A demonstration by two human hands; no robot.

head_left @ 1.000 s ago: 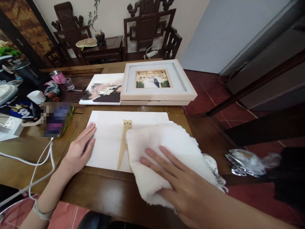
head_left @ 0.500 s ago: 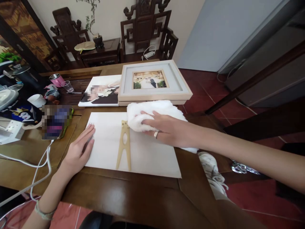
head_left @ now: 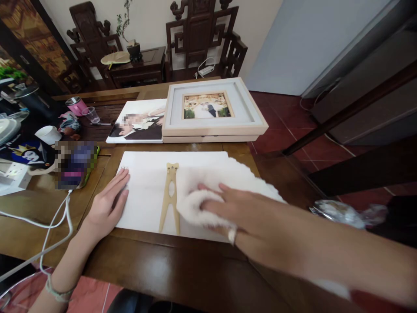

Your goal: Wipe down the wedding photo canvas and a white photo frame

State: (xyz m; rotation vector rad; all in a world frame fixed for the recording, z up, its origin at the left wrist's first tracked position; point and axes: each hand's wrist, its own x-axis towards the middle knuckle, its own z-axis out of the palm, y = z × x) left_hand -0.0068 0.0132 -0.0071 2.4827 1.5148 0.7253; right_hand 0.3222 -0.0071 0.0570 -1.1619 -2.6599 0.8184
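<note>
A white rectangular board [head_left: 143,191] lies flat on the brown wooden table [head_left: 143,269]. On its middle is a pale yellow, two-legged stand [head_left: 168,201] with a small eared head at the far end. My left hand [head_left: 106,204] rests with outstretched fingers on the board's left edge. Over the right part of the board, my right hand [head_left: 250,221], a ring on one finger, grips a fluffy white cloth [head_left: 241,176]. The cloth lies just right of the stand and covers the board's right portion. My right fingertips are partly sunk in its folds.
Behind the board are framed pictures [head_left: 213,130] in a stack and a white-edged photo panel [head_left: 137,124]. To the left stand a phone [head_left: 76,165] on a white cable, a white cup [head_left: 48,135], a pink mug [head_left: 76,105] and a clear plastic cup [head_left: 91,115].
My right hand has moved toward me with the cloth, from the board's far right part to its near right part. My left hand stays in place.
</note>
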